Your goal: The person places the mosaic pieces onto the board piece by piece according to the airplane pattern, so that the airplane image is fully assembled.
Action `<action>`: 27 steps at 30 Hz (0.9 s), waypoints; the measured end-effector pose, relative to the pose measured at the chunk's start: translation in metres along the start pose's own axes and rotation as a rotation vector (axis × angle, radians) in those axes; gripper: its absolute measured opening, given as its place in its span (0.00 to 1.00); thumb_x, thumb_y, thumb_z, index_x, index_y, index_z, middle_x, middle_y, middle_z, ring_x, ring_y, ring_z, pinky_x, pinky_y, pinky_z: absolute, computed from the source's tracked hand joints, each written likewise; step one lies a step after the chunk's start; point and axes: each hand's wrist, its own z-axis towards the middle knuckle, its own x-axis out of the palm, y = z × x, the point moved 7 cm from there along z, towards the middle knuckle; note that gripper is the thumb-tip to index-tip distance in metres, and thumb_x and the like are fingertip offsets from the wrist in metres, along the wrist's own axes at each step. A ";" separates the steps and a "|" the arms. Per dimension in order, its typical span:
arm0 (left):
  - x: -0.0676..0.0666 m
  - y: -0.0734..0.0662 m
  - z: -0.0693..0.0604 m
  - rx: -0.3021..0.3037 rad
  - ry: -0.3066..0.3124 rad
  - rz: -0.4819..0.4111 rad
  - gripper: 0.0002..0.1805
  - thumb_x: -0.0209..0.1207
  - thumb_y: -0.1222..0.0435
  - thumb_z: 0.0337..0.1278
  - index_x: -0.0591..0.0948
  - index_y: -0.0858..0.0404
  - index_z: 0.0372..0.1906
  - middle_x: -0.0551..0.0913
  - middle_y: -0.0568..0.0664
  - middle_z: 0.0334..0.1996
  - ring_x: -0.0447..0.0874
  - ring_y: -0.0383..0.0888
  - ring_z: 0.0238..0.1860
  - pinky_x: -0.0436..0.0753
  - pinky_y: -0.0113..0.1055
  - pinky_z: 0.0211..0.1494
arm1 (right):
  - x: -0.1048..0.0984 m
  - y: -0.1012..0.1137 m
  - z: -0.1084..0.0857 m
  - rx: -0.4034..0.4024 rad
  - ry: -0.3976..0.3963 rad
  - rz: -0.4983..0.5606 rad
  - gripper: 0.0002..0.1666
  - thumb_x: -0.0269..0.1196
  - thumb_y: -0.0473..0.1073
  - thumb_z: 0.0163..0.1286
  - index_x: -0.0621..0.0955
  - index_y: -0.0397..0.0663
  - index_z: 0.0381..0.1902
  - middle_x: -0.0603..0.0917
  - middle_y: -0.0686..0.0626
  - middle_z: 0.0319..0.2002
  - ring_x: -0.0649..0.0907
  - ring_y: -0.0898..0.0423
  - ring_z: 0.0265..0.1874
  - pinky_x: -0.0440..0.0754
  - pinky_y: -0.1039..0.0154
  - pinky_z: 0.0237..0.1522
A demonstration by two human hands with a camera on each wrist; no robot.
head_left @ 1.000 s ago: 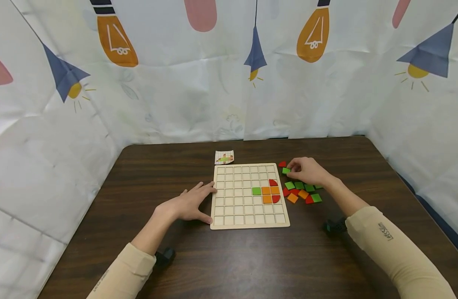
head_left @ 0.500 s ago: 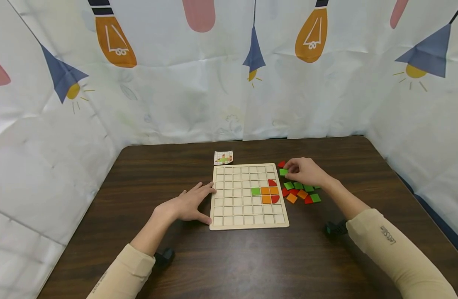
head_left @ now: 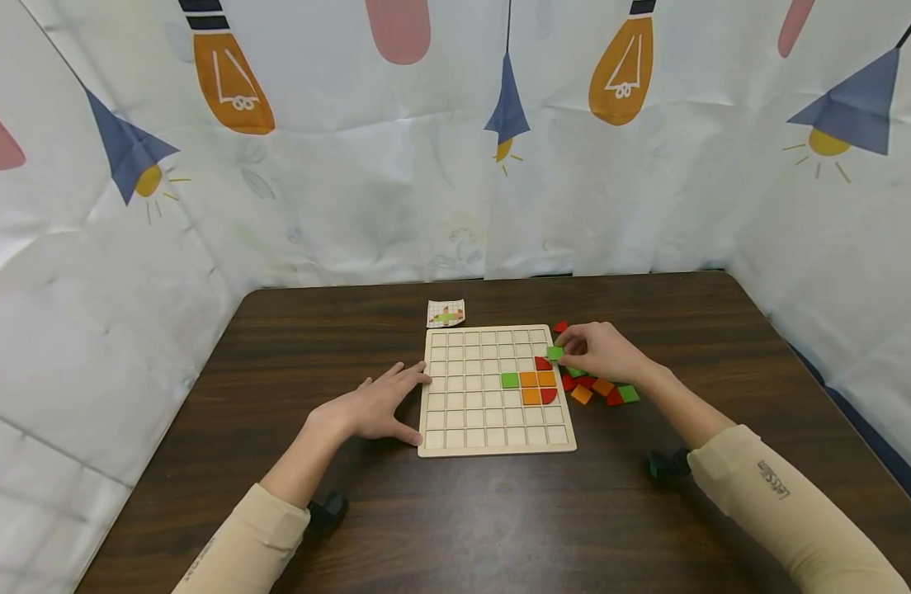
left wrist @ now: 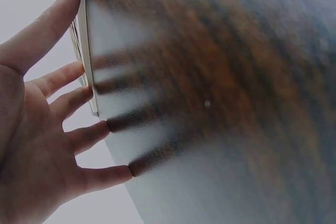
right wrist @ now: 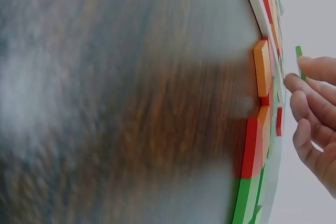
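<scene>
A pale wooden grid board lies in the middle of the table. Set in its right side are a green square, several orange squares and two red quarter-round tiles. My left hand rests at the board's left edge, fingers spread, thumb and fingertips touching the rim, as the left wrist view also shows. Between thumb and fingers my right hand pinches a green square tile, held above the board's right edge. The right wrist view shows that tile raised clear of the board.
Loose orange, red and green tiles lie on the table right of the board, some partly hidden by my right hand. A small pattern card lies behind the board's back left corner. A printed curtain hangs behind the table.
My right hand has moved left and slightly nearer with the green tile, from beside the board to over its right edge. My left hand stays at the board's left edge.
</scene>
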 end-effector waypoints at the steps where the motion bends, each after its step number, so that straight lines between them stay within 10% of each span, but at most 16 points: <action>1: 0.000 0.000 0.000 -0.002 0.001 0.002 0.51 0.74 0.46 0.54 0.63 0.56 0.79 0.47 0.55 0.83 0.40 0.60 0.81 0.48 0.75 0.71 | 0.001 0.001 0.000 -0.005 -0.004 0.004 0.15 0.71 0.40 0.69 0.85 0.40 0.51 0.86 0.52 0.38 0.85 0.55 0.38 0.85 0.56 0.42; 27: -0.001 -0.001 0.000 0.005 0.004 -0.007 0.50 0.74 0.47 0.55 0.64 0.56 0.79 0.47 0.54 0.83 0.39 0.60 0.81 0.47 0.75 0.71 | 0.026 0.036 -0.003 -0.101 0.040 0.012 0.15 0.74 0.44 0.67 0.86 0.44 0.49 0.86 0.59 0.34 0.84 0.60 0.36 0.83 0.58 0.42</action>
